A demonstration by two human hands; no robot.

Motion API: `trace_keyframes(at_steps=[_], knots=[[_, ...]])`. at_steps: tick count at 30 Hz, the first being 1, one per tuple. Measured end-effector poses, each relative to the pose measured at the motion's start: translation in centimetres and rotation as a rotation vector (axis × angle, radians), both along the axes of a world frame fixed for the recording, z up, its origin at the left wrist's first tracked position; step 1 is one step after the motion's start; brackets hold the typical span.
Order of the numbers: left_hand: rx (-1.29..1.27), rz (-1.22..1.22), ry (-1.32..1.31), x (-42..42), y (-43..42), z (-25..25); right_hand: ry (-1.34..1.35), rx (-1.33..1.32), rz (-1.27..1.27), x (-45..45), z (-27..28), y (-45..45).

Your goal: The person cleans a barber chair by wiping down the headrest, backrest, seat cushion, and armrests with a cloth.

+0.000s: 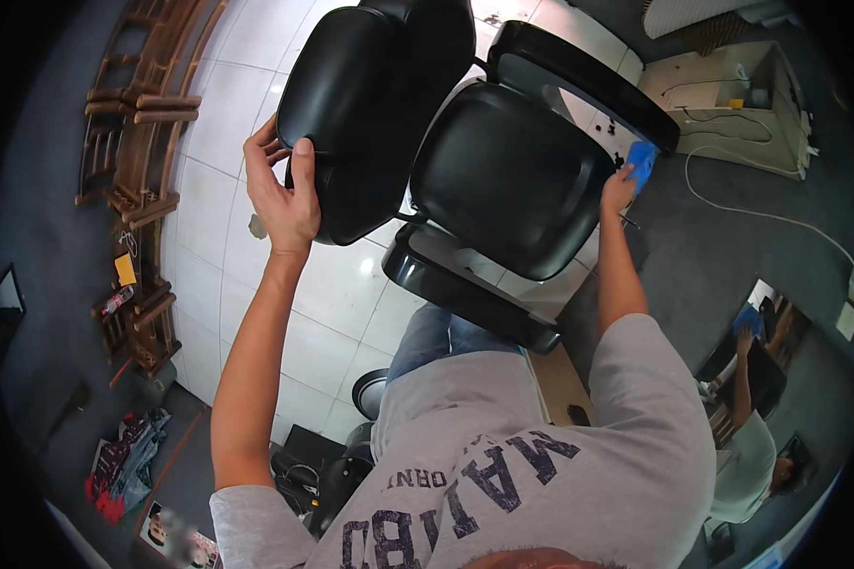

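A black padded chair with a tall back and two glossy armrests stands in front of me. My left hand grips the outer edge of its backrest, thumb on the near face and fingers round the side. At the front of the seat, my right hand holds a blue cloth close to the end of the far armrest. The near armrest lies just in front of my body.
Bamboo chairs line the left wall. A pale cabinet with a trailing cable stands at upper right. A mirror at lower right shows a reflection. Patterned cloths are at lower left. Dark clumps lie on the tiles beyond the seat.
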State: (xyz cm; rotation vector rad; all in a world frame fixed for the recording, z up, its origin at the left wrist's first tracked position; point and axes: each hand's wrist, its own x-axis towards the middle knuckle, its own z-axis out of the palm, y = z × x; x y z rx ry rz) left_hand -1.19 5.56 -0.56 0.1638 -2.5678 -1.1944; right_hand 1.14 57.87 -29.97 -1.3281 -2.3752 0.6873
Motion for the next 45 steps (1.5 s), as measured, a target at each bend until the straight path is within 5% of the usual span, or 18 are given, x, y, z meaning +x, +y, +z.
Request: trace_keyframes(at_steps=[3,4,5,10,15,20,23,27,33,40,43,45], knots=[[-0.011,0.009,-0.002,0.0,-0.3,0.0,-0.221,-0.117,0.137,-4.5,-8.8,0.4],[-0.016,0.013,-0.001,-0.1,-0.4,-0.2,-0.349,-0.352,0.219,-6.4,-5.9,-4.0],[-0.017,0.017,-0.003,0.0,-0.4,-0.3,-0.194,-0.066,0.213,-6.6,-9.1,-9.1],[-0.005,0.018,0.005,-0.2,-0.1,0.1,-0.247,0.092,0.719,-4.2,-9.5,-26.8],[0.0,0.014,0.004,-0.2,-0.2,-0.1,-0.17,0.212,1.419,-3.6,-4.7,-21.9],[-0.041,0.003,0.044,-0.1,-0.4,-0.3,-0.06,0.341,1.294,-12.8,-1.2,-21.7],[-0.04,0.012,0.024,0.0,-0.4,-0.2,-0.359,0.389,1.383,-17.3,-2.5,-23.3],[-0.054,0.023,0.013,0.0,-0.1,-0.1,-0.285,0.596,1.731,-15.6,-5.4,-21.6],[-0.04,0.021,0.012,0.0,-0.1,0.0,-0.258,0.484,1.834,-14.6,-4.2,-21.9],[-0.039,0.011,0.077,-0.1,-0.5,-0.6,-0.003,0.79,1.771,-16.0,-4.0,-22.9],[-0.042,0.009,0.029,0.1,-0.5,-0.4,-0.276,0.918,1.647,-16.4,-5.3,-25.2],[-0.036,0.002,0.019,0.2,-0.5,-0.5,-0.323,0.747,1.53,-17.7,-6.7,-26.8]])
